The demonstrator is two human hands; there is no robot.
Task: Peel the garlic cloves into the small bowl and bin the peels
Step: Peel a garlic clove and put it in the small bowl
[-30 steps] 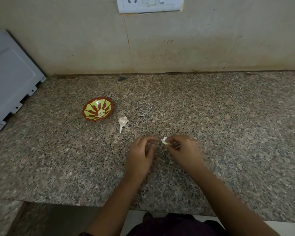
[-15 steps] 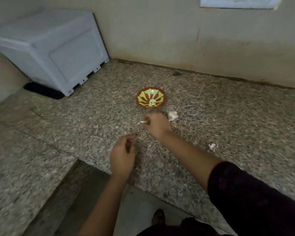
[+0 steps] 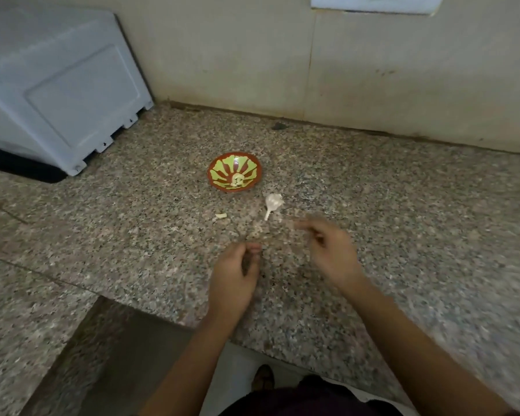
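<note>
The small red-brown bowl [image 3: 222,163] with a green pattern stands on the granite counter and holds a few peeled cloves [image 3: 237,180]. Just right of it lies the papery garlic bulb remnant [image 3: 273,202] with its stem. A small pale garlic piece [image 3: 221,216] lies on the counter in front of the bowl. My left hand [image 3: 233,274] hovers near the counter's front edge, fingers curled to the thumb; what is between them is hidden. My right hand [image 3: 332,252] is blurred, below and right of the bulb, its fingers loose with nothing visible in them.
A white appliance casing [image 3: 57,91] stands at the back left against the wall. A wall socket [image 3: 373,3] sits at the top right. A dark speck [image 3: 278,126] lies by the wall. The counter's front edge [image 3: 192,321] runs just below my hands.
My right hand left the pale piece on the counter in front of the bowl and pulled back to the right. The view swung slightly right. My left hand kept its curled pose.
</note>
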